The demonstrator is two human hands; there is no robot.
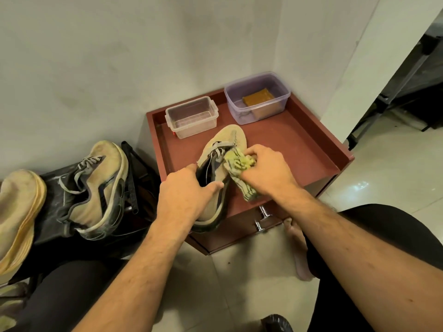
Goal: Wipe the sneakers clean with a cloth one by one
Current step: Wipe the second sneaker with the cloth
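Bedside cabinet (299, 149) and tubs in a tiled corner.
Red-brown, with a raised rim and chrome handles (262, 218) on the near drawer. At the far edge, a clear tub (191, 117) to the left and a purple-tinted tub (257, 97) to the right, holding a brown block (259, 97). Pale wall (96, 68) behind, glossy tiled floor (374, 178) to the right.

**Where everything sits**

The sneaker (221, 164) I'm working on lies on the cabinet top (299, 149) in front of me, toe pointing away. My left hand (185, 190) holds its heel end; my right hand (266, 167) presses the cloth (239, 168) against its right side. Behind it stand two containers: the empty one (191, 117) left, the one holding a block (257, 97) right. Two more sneakers (96, 188) rest on a stool to my left.
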